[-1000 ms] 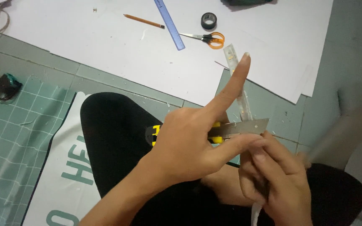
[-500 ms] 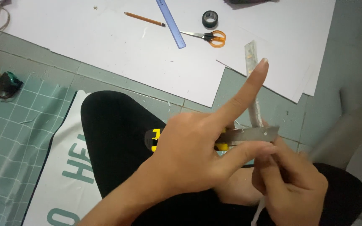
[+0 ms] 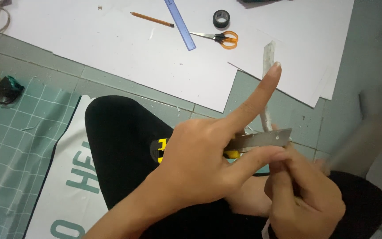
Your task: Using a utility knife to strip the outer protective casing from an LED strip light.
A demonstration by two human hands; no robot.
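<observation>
Your left hand (image 3: pixel 200 163) reaches across your lap from the lower left, index finger pointing straight out toward the white boards. Your right hand (image 3: pixel 303 199) sits low at the right, curled inward. Below you lie grey-green floor tiles (image 3: pixel 288 110), large white foam boards (image 3: pixel 124 48) and a green gridded cutting mat (image 3: pixel 9 141). The left hand is clamped on a yellow-and-black utility knife (image 3: pixel 244 144), whose steel blade meets the thin white strip (image 3: pixel 267 88) pinched in your closed right fingers.

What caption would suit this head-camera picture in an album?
Left hand holds a yellow-and-black utility knife, blade against a thin white strip pinched by the right hand.
</observation>
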